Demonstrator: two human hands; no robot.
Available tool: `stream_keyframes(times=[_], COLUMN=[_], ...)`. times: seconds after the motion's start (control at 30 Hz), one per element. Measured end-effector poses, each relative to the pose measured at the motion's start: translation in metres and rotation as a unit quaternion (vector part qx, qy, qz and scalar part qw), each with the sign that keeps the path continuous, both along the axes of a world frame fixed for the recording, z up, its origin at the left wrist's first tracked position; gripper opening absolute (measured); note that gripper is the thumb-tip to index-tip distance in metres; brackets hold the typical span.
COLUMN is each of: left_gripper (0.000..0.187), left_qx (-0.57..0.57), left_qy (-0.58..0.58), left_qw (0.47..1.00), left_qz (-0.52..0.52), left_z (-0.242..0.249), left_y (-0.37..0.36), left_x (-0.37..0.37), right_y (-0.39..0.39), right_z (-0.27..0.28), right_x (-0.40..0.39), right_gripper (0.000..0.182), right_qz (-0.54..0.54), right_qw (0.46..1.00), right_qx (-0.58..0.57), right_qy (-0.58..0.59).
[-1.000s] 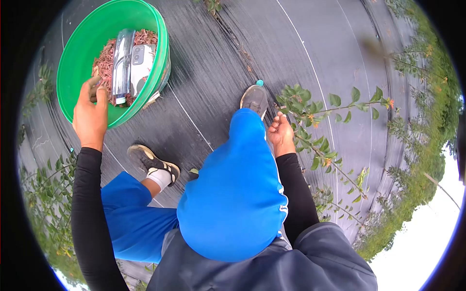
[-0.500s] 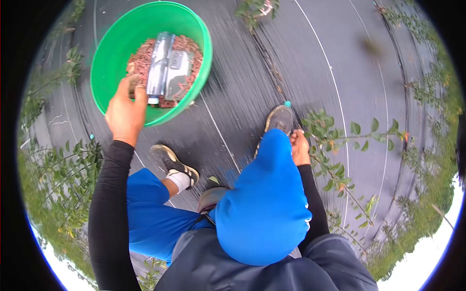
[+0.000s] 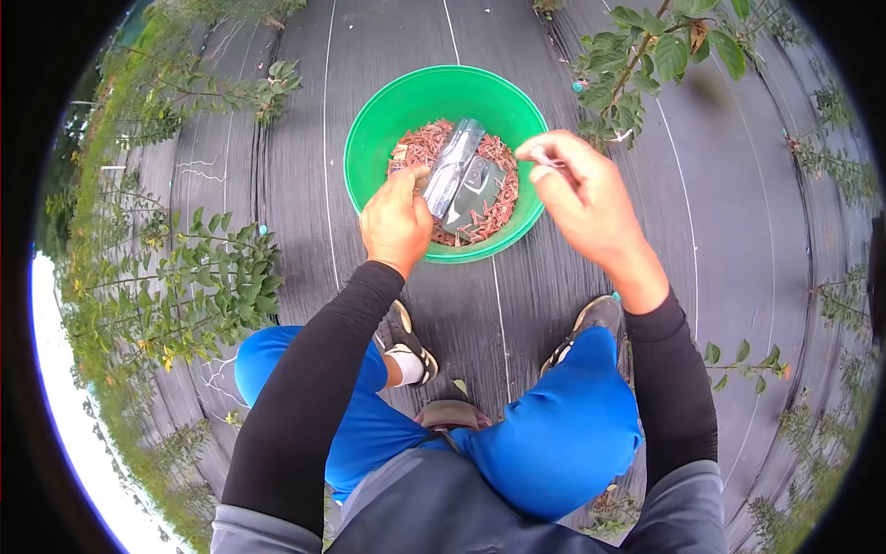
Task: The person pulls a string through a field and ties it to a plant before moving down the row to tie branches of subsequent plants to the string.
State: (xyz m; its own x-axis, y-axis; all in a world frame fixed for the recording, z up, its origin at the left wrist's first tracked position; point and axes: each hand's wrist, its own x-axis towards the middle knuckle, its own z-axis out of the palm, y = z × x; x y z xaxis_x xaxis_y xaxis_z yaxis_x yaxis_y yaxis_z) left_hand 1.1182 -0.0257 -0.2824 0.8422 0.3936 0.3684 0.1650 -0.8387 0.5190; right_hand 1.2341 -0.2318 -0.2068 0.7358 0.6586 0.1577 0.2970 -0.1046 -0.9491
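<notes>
A green tub [image 3: 378, 111] stands on the ground sheet, its bottom covered with small reddish-brown pieces [image 3: 425, 143]. On them lie a clear plastic bottle [image 3: 454, 166] and a dark phone-like device [image 3: 475, 192] side by side. My left hand [image 3: 397, 220] is over the tub's left front rim, its fingers closed near the bottle; what they hold, if anything, is hidden. My right hand [image 3: 586, 194] is raised at the tub's right rim, its fingers curled round a small pale pinkish piece [image 3: 546, 159].
Black ground sheet [image 3: 305, 185] with white lines spreads all around. Leafy plants grow at the left [image 3: 212, 268] and upper right [image 3: 637, 69]. My two shoes [image 3: 411, 346] and blue-clad knees [image 3: 563, 434] are in front of the tub.
The view has swung, so the tub appears nearer the centre. My right hand has come up from beside the right shoe and plant to the tub's rim. My left hand remains by the tub.
</notes>
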Motion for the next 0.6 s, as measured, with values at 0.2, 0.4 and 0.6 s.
stream_keyframes(times=[0.2, 0.4, 0.6], left_gripper=[0.030, 0.030, 0.029], left_qx=[0.030, -0.035, -0.048], left_qy=[-0.019, 0.044, 0.067], left_qw=[0.999, 0.998, 0.996], left_qz=[-0.019, -0.036, -0.041], left_z=[-0.005, -0.009, -0.009], left_y=[0.001, 0.004, 0.004], left_x=[-0.003, -0.003, -0.002], right_y=[0.038, -0.123, -0.292], right_z=[-0.049, -0.012, -0.135], right_x=[0.006, 0.084, 0.040], right_gripper=[0.043, 0.025, 0.016], right_qz=[0.279, 0.174, 0.108], right_qw=[0.946, 0.937, 0.643], right_qx=[-0.146, -0.272, -0.742], right_qy=[-0.078, 0.135, 0.155])
